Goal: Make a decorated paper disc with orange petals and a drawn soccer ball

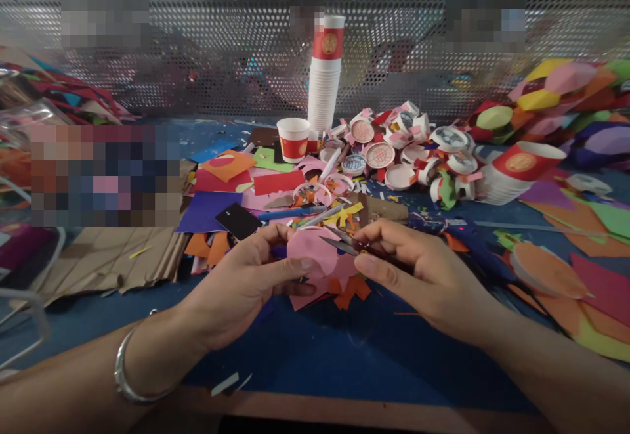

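Between thumb and fingers, my left hand (246,283) pinches a round piece of pink paper (315,250) above the middle of the table. My right hand (413,266) grips a pair of scissors (344,245), whose pointed blades are parted and reach toward the paper's right edge. The scissor handles are mostly hidden inside my fingers. Below the paper lie more pink sheets and orange paper scraps (350,291). Just behind my hands are a blue pen (290,213) and a black card or flat device (239,221).
A tall stack of paper cups (325,86) stands at the back beside a single cup (294,140). Cut cup bottoms (378,155) pile up right of it. Another cup stack (522,171) lies tilted at right. Flattened cardboard (113,257) is at left. Perforated metal (211,40) closes off the back.
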Motion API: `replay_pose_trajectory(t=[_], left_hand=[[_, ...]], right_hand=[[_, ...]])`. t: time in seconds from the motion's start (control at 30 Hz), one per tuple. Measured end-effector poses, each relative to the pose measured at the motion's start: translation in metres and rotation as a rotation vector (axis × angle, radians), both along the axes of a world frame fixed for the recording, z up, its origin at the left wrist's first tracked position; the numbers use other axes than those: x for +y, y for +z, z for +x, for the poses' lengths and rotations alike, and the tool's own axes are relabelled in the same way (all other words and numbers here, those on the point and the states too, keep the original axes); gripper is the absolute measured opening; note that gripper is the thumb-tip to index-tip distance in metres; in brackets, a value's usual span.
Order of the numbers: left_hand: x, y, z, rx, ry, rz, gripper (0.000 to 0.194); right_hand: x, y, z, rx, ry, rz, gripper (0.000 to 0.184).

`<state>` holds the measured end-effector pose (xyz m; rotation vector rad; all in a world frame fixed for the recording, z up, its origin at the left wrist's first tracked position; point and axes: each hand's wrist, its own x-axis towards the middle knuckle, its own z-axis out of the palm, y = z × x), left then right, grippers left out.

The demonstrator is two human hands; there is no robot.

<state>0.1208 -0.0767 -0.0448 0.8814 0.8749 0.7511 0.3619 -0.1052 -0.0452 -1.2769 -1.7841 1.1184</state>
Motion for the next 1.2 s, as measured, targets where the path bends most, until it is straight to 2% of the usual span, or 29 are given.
replay_pose_trajectory(t=[0.33, 0.73, 1.07, 1.2], left_hand=[[-0.0026, -0.0015, 0.0006, 0.082, -0.088, 0.043, 0.045], [-0.0033, -0.0015, -0.0008, 0.113, -0.113, 0.072, 0.049], [-0.0026, -0.0004, 0.0012, 0.095, -0.109, -0.006, 0.056], [-0.0026, 0.0021, 0.0010, 0.060, -0.126, -0.060, 0.048]], right_hand=[[-0.0040, 0.0058, -0.0019, -0.065, 0.027, 0.061, 0.026], [-0.0033, 0.0065, -0.0013, -0.049, 0.046, 0.117, 0.020], [-0.0021, 0.0058, -0.0012, -0.021, 0.045, 0.122, 0.017], [-0.0024, 0.0057, -0.0007, -0.013, 0.045, 0.117, 0.017]])
